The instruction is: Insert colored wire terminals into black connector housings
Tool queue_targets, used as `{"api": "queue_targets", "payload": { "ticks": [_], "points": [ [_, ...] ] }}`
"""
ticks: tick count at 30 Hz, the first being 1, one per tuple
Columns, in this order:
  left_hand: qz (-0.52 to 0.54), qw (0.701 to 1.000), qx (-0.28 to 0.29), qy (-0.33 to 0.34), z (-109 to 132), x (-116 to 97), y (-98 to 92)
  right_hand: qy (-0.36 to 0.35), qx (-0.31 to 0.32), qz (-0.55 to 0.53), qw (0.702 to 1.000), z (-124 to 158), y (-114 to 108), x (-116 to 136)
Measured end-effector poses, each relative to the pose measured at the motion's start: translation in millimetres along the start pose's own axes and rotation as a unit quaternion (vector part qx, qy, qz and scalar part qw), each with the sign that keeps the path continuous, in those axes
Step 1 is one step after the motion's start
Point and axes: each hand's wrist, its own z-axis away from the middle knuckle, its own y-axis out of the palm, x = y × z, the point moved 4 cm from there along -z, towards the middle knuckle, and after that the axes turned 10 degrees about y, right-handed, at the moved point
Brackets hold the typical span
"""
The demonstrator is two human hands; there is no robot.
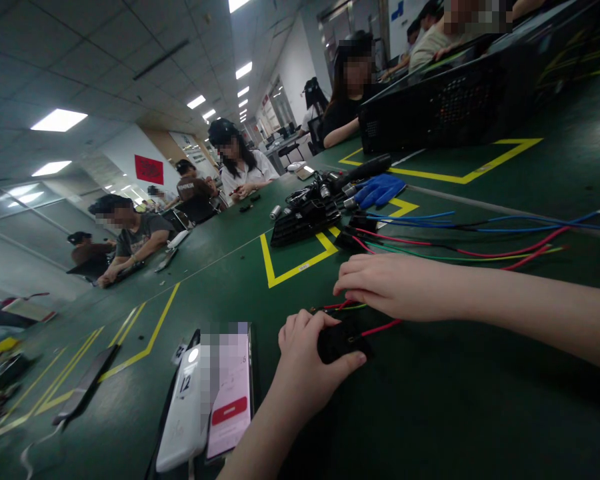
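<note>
My left hand is closed round a small black connector block on the green table, thumb under it and fingers over it. My right hand reaches in from the right with its fingers pinched on thin red and green wires that run into the block. A red wire leaves the block under my right hand.
Just left of my left hand lie a phone and a white power bank. Farther back lie loose coloured wires, a black connector pile, a blue glove and a black case. Several people sit along the far side.
</note>
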Motion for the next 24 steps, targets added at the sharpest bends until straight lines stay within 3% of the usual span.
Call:
{"api": "queue_targets", "payload": {
  "ticks": [6,13,19,24],
  "points": [
    [0.000,1.000,0.002,0.003,1,0,-0.3,0.023,0.091,0.024,0.995,11,-6,14],
    [-0.005,1.000,0.002,0.002,0,1,0.7,0.037,0.163,0.073,0.983,20,3,16],
    [-0.003,1.000,0.000,0.003,0,2,1.6,0.060,0.240,0.055,0.967,22,9,14],
    [0.004,1.000,-0.003,0.008,0,1,2.1,0.067,0.233,0.079,0.967,20,9,17]
  ]
}}
